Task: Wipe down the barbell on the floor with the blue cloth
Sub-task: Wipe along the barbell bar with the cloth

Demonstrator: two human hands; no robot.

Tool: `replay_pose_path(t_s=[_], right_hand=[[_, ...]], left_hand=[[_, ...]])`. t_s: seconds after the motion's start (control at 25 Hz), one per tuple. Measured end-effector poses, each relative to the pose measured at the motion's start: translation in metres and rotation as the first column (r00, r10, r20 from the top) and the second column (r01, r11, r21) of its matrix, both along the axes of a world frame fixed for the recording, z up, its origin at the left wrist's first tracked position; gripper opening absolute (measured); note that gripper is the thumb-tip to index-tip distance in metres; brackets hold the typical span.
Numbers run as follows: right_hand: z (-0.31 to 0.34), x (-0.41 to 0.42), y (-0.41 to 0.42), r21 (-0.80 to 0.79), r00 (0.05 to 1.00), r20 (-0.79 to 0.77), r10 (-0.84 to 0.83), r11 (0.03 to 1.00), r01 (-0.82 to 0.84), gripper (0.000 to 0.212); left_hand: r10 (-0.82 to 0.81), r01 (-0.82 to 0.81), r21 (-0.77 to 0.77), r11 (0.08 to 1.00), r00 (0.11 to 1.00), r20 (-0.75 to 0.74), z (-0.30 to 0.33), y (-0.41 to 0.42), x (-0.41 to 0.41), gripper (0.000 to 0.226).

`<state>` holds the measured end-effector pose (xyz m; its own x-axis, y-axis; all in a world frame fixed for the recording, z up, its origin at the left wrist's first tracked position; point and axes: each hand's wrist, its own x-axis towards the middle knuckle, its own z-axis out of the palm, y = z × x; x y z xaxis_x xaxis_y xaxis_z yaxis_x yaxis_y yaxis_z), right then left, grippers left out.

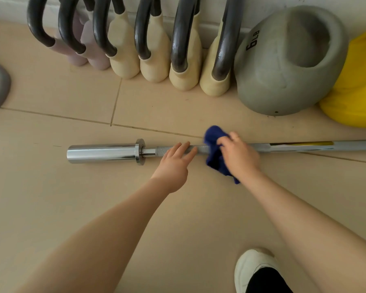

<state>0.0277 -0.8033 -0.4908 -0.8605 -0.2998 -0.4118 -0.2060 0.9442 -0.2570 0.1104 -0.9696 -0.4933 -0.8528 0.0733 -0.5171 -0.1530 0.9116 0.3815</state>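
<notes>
While you crouch over the tiled floor (51,197), this is how things lie:
Barbell (106,153): flat on the floor, chrome sleeve to your left, shaft running right.
Left hand (173,163): fingers straight, resting on the knurled shaft.
Right hand (239,155): grips the blue cloth (215,159), draped over the shaft.
Grey kettlebell (283,66): by the wall.

"6 LB" in black on the grey kettlebell (283,66), no other text readable
</notes>
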Motion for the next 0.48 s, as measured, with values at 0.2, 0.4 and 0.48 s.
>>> replay_pose_path(t_s=[0.2,0.4,0.48], right_hand=[[0.0,0.005,-0.024,0.113,0.989,-0.018,-0.145,0.983,0.146,0.035],[-0.011,0.036,-0.099,-0.127,0.975,0.137,0.173,0.98,-0.156,0.017],[-0.011,0.022,-0.088,-0.12,0.975,0.223,-0.018,0.992,0.045,0.018]], left_hand=[[0.082,-0.086,-0.023,0.996,0.985,-0.151,0.001,-0.033,0.011,0.058],[0.031,-0.107,-0.376,0.921,0.979,-0.202,-0.001,-0.066,0.03,0.068],[0.064,-0.116,-0.4,0.909,0.988,-0.14,-0.002,-0.073,0.031,0.076]])
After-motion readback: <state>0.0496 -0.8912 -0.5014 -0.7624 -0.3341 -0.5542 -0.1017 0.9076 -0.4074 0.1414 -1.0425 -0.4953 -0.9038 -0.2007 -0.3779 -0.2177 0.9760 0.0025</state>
